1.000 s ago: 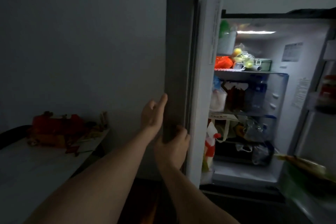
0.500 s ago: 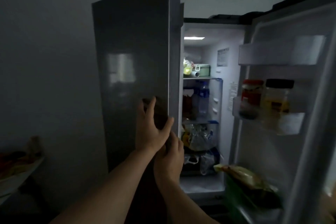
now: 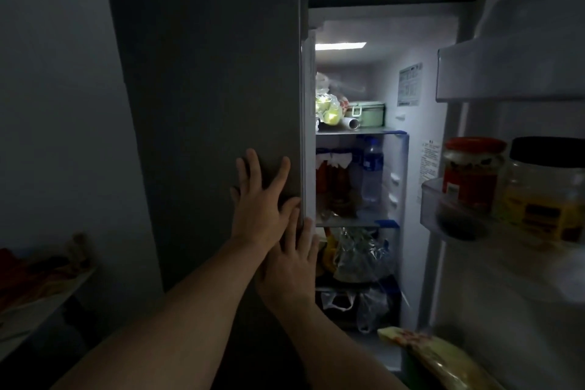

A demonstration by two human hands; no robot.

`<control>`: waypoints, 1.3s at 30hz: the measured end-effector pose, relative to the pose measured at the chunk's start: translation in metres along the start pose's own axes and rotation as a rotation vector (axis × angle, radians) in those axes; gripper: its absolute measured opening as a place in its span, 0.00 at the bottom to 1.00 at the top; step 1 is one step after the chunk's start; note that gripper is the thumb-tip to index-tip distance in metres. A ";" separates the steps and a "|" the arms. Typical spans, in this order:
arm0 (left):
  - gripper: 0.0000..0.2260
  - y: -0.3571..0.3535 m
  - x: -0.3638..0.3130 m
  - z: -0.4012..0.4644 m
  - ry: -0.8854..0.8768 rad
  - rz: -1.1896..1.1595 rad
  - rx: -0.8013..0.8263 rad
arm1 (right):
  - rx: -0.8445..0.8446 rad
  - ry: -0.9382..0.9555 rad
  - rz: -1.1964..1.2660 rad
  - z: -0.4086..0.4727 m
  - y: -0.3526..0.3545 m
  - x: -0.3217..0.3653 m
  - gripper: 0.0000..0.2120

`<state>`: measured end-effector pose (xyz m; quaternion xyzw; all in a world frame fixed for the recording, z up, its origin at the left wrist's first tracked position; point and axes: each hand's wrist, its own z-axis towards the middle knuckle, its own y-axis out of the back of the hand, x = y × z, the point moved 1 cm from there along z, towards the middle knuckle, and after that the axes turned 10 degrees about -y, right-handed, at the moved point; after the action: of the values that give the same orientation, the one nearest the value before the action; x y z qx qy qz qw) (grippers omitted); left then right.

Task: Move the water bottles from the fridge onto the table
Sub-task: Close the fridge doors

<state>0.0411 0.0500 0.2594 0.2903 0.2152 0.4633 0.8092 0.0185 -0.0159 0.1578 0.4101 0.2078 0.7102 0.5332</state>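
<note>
1. Grey metal covers the left fridge door (image 3: 202, 104), which stands partly open in a dim room.
2. The left hand (image 3: 258, 209) lies flat on the door with its fingers spread and holds nothing.
3. The right hand (image 3: 292, 266) sits just below it at the door's edge. Its fingers are spread flat too, and it grips nothing.
4. Inside the lit fridge, one water bottle (image 3: 372, 168) stands upright on the middle shelf. It has a blue label, but the words are too small to read.
5. Beside it, to the left, stand dark jars with white cloth tops (image 3: 332, 174).
6. On the top shelf sit a pale green box (image 3: 368, 114) with a clasp and a clear bag of yellow-green fruit (image 3: 327, 108).
7. Lower down, clear plastic bags (image 3: 357, 256) are stuffed in. What is in them is hard to tell.
8. The right door's shelf (image 3: 443, 215) holds a jar with a red lid (image 3: 471, 171) and a jar with a black lid (image 3: 544, 187) full of something yellow.
9. White stickers with writing (image 3: 410, 85) are on the fridge's inner wall, too blurry to read.
10. The table (image 3: 34, 304) is far left, with red things on it.
</note>
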 end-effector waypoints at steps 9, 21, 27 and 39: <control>0.29 0.000 0.012 0.001 -0.062 0.091 0.068 | -0.004 -0.050 0.037 0.009 -0.015 -0.004 0.43; 0.18 -0.011 -0.063 -0.042 0.052 -0.509 0.101 | -0.051 -0.472 0.483 -0.041 0.085 -0.036 0.06; 0.18 0.000 -0.158 -0.082 0.087 -0.860 0.234 | -0.155 -0.687 0.553 -0.090 0.159 -0.103 0.05; 0.08 0.079 -0.339 -0.124 0.259 -0.796 -0.215 | -0.473 -0.478 0.576 -0.199 0.342 -0.205 0.06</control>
<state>-0.2469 -0.1813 0.2470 0.0382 0.3609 0.1675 0.9166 -0.3230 -0.2955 0.2198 0.4708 -0.2124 0.7430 0.4257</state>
